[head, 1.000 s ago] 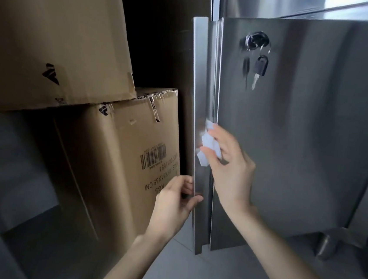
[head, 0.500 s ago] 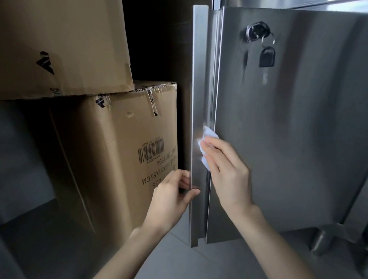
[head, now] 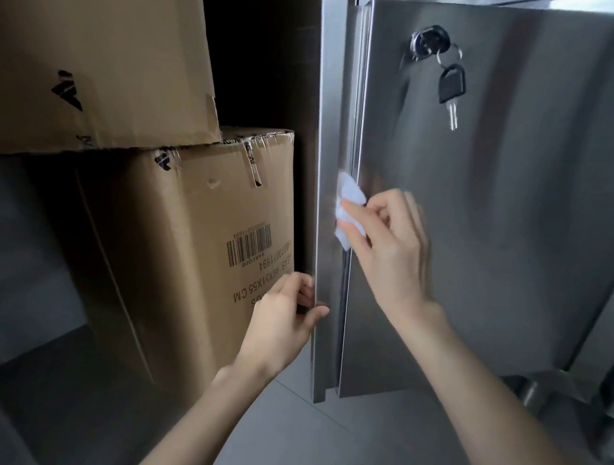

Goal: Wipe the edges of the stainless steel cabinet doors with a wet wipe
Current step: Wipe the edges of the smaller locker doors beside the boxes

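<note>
Head view: the right grip [head: 391, 248] pinches the wet wipe [head: 350, 202] and presses it against the folded edge [head: 329, 151] of the cabinet door [head: 506, 234], below and left of the lock [head: 429, 42], about mid-height. The left grip [head: 285, 317], lower still and left of the lock, clasps the edge's outer lip. I judge the task part done: nothing shows which stretch is clean, and the other edges look left to do. Cardboard boxes [head: 183, 238] stand close to the left of the lock and narrow the room there. Above and below the wipe the edge runs free.
</note>
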